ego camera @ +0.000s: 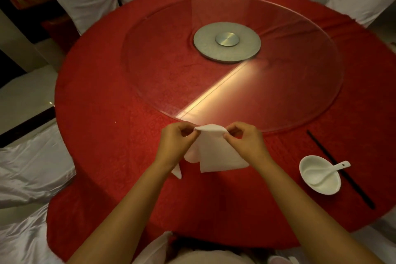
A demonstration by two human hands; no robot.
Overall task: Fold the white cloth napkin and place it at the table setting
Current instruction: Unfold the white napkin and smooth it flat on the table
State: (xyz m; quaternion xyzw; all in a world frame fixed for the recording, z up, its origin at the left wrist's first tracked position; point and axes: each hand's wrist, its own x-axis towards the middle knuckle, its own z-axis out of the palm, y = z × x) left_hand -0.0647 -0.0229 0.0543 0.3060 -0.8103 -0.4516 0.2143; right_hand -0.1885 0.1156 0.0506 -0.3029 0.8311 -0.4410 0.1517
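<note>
At the far left we see white satin chair covers (pixel 27 169) crowding the edge of the round table, which is draped in a red patterned tablecloth (pixel 102 135). Moving inward, our left hand (pixel 174 141) hovers over the near part of the table, its thumb and forefinger pinching the left end of the top edge of the white cloth napkin (pixel 216 152), with the other fingers curled in behind. The napkin is lifted at that top edge, which arches between our two hands, while its lower part hangs down and seems to rest on the tablecloth just in front of us; a small corner pokes out below our left wrist. Beyond the napkin lies the glass turntable (pixel 162 75), its near rim just behind our knuckles, with a grey metal hub (pixel 227 42) at its centre. Our right hand (pixel 244 137) mirrors the left, thumb and forefinger pinching the right end of the napkin's raised edge, the remaining fingers folded loosely. Further right, well apart from the napkin, a white bowl (pixel 321 184) sits on the tablecloth with a white ceramic spoon (pixel 330 170) resting in it, and dark chopsticks (pixel 340 169) lie just beside the bowl on its right.
</note>
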